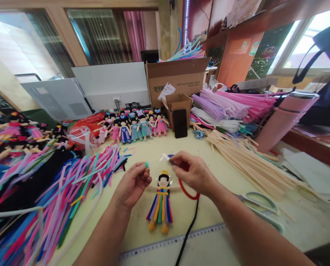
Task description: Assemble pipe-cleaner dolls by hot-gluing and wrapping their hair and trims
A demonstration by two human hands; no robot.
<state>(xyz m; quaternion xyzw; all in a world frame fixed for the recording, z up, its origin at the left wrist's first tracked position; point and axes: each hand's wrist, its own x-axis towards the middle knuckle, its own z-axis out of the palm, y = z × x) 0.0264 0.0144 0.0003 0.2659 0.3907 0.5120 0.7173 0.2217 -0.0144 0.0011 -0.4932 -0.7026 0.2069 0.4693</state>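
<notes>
My left hand (134, 181) is closed, pinching a small teal fuzzy piece (147, 165) between thumb and fingertips. My right hand (191, 171) is closed around a corded tool that looks like a glue gun; most of it is hidden, with a red curved part (187, 192) below the palm and a dark blue tip in front. A white scrap (164, 157) shows by that tip. Between and below my hands, a pipe-cleaner doll (160, 205) lies face up, with black hair, a yellow crown, outstretched arms and a striped skirt. A black cord (190, 225) runs down from the tool.
A ruler (176, 241) lies along the front, with green-handled scissors (260, 208) to the right. Loose pipe cleaners (82, 184) cover the left; beige ones (248, 162) lie right. Finished dolls (134, 127), a phone (180, 123), a cardboard box (178, 77) and a pink bottle (286, 120) stand behind.
</notes>
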